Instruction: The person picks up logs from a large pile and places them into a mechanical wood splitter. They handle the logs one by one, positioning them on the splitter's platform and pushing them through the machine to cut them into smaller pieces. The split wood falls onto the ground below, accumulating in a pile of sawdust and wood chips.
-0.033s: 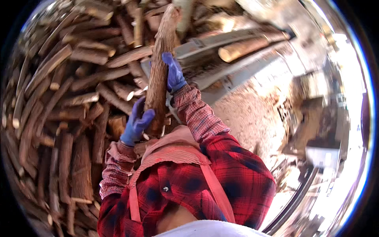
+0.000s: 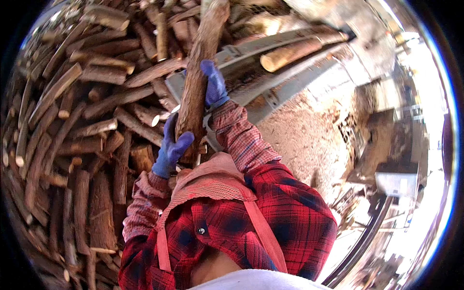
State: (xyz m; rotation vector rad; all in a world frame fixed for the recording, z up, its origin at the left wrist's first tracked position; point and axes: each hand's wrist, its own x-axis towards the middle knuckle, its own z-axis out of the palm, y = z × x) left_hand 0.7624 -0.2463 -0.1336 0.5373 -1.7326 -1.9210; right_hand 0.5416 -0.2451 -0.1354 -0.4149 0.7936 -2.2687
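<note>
A long, bark-covered log (image 2: 198, 77) is held up lengthwise in front of me, its near end close to my apron and its far end pointing away. My left hand (image 2: 172, 147), in a blue work glove, grips the log's left side near its lower end, thumb across the bark. Farther up, my right hand (image 2: 212, 84), gloved the same way, is wrapped on the right side. Fingers of both hands are partly hidden behind the log. A metal trough (image 2: 285, 89) lies just beyond my right hand, with another log (image 2: 290, 53) resting in it.
A large heap of cut logs (image 2: 101, 101) fills the left side, reaching close to my left arm. Sawdust-covered ground (image 2: 299, 130) spreads to the right of the trough. A grey box-shaped thing (image 2: 396, 182) stands at the far right.
The log's far end has shifted slightly right and away, with both hands still on it. My left hand has moved slightly right. The surroundings have shifted a little in view.
</note>
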